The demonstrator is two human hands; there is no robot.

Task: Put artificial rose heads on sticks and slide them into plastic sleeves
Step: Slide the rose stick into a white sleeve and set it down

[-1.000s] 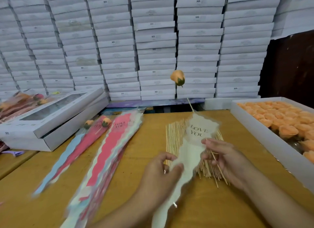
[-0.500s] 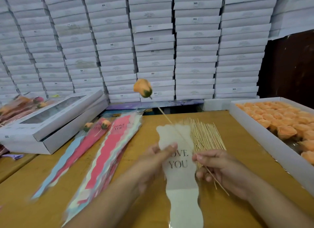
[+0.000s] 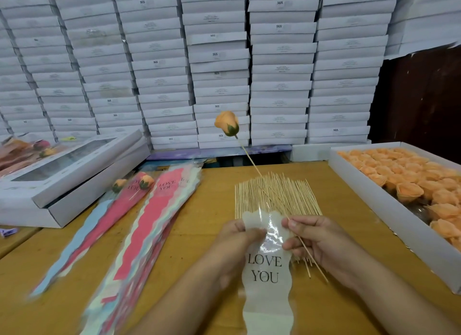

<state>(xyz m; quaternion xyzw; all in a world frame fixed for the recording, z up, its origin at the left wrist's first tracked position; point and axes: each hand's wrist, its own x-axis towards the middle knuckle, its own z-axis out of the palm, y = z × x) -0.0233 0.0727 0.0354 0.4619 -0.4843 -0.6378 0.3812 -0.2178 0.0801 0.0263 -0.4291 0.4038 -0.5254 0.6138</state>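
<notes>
Hands meet low in the middle of the view, above the wooden counter [image 3: 194,235]. The left hand [image 3: 232,245] curls in from the left, its fingers pinching the left side of the plastic sleeve [image 3: 265,272] near its scalloped mouth. The right hand [image 3: 316,240] faces it with the knuckles up, fingers curled, pinching the sleeve's right side and the thin stick [image 3: 252,161] together. The stick slants up and away to the left, carrying the orange rose head [image 3: 227,123] well above the counter, in front of the stacked white boxes [image 3: 217,60]; its bare lower end pokes out below the right hand. The sleeve, printed LOVE YOU, hangs down toward the viewer over the loose bundle of sticks [image 3: 274,195].

Compared with half a second ago, both hands have shifted right and closed on the sleeve's mouth, and the rose head has swung from left of centre back toward the middle. A second ago it stood further right still.

Beside them lie the pile of sleeves [image 3: 149,225] on the left and the tray of rose heads [image 3: 374,200] on the right.
</notes>
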